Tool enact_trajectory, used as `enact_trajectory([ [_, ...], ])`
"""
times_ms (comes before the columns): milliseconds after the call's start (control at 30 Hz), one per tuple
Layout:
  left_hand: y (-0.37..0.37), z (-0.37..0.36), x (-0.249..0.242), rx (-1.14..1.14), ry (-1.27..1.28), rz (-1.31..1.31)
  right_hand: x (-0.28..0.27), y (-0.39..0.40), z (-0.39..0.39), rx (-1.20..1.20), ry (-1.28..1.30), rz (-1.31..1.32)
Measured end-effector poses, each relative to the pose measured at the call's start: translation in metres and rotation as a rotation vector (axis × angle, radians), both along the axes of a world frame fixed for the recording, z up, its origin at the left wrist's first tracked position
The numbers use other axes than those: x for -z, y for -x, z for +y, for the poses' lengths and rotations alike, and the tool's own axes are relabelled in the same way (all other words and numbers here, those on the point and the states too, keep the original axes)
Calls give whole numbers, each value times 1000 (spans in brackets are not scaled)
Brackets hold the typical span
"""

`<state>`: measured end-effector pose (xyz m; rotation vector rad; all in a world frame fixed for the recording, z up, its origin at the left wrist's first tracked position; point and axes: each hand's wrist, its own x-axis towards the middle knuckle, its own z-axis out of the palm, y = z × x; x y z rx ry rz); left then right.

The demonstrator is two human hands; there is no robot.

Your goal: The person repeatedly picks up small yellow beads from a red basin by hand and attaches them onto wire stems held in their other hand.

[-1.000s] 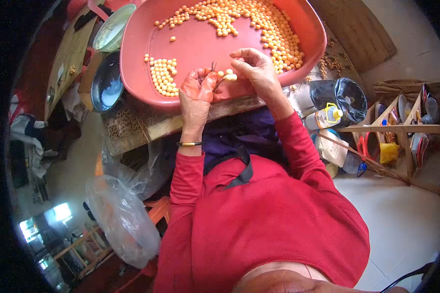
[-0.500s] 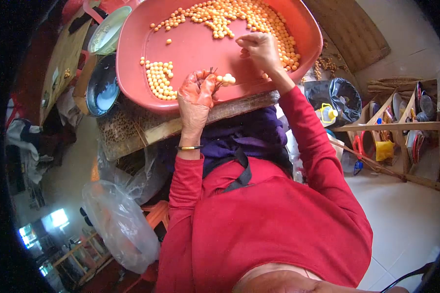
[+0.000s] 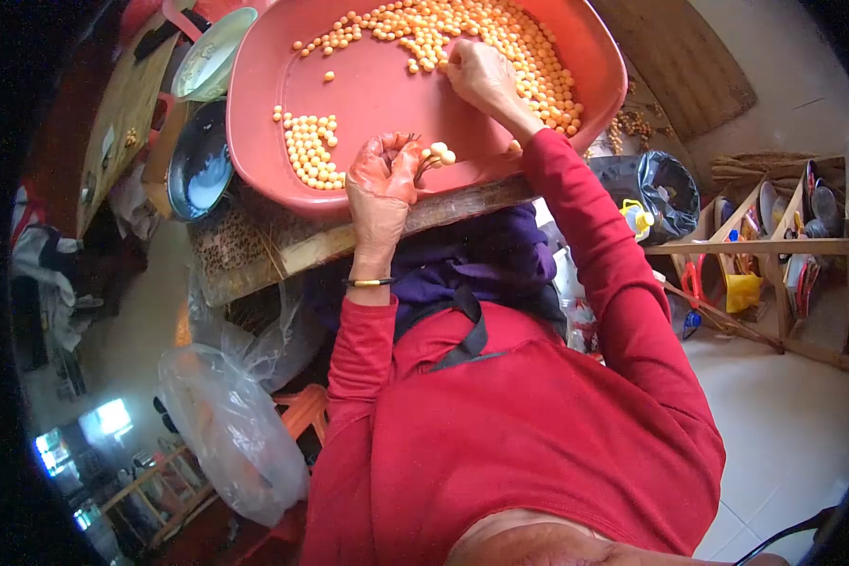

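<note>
A large pink basin (image 3: 377,104) holds many small orange balls (image 3: 538,80), heaped along its far and right sides, with a smaller group at the left. My left hand (image 3: 384,170), its fingers stained reddish, pinches thin dark stems over the near rim. Pale balls (image 3: 439,154) sit at the ends of these stems. My right hand (image 3: 484,80) reaches into the basin, fingertips at the edge of the heaped orange balls. Whether a ball is between those fingertips is hidden.
Beneath the basin is a wooden board (image 3: 325,247). Dark and pale green bowls (image 3: 198,174) stand at the left. A black-lined bin (image 3: 668,193) and a wooden rack (image 3: 774,247) are at the right. A clear plastic bag (image 3: 231,429) hangs lower left.
My right hand has moved up and left, away from the near side, to the heaped balls. My left hand has barely moved and still grips the stems.
</note>
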<state>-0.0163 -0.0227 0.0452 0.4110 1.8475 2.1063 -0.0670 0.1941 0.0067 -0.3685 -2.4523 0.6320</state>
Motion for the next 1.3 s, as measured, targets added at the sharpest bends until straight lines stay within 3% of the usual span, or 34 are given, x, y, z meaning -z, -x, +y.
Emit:
enact_trajectory([
  [133, 0, -2, 3, -10, -23, -10, -12, -21, -12, -13, 118, -93],
  [267, -5, 1, -7, -17, 17, -53, -30, -73, -39, -277, 885, 84],
  [433, -2, 3, 3, -51, -13, 81, -35, -98, -62, -290, 1149, 190],
  [633, 2, 0, 1, -61, 143, 211, -26, -96, -72, -371, 1176, 113],
  [800, 2, -2, 0, -68, 219, 212, -19, -88, -66, -319, 966, 114],
  [933, 2, -2, 0, -31, 115, 113, -20, -86, -47, -267, 316, -119],
  [1133, 2, -1, -1, -31, 108, 99, -22, -77, -38, -181, 17, -305],
  [1300, 2, -1, -2, -31, 133, 106, -16, -81, -40, -38, -96, -133],
])
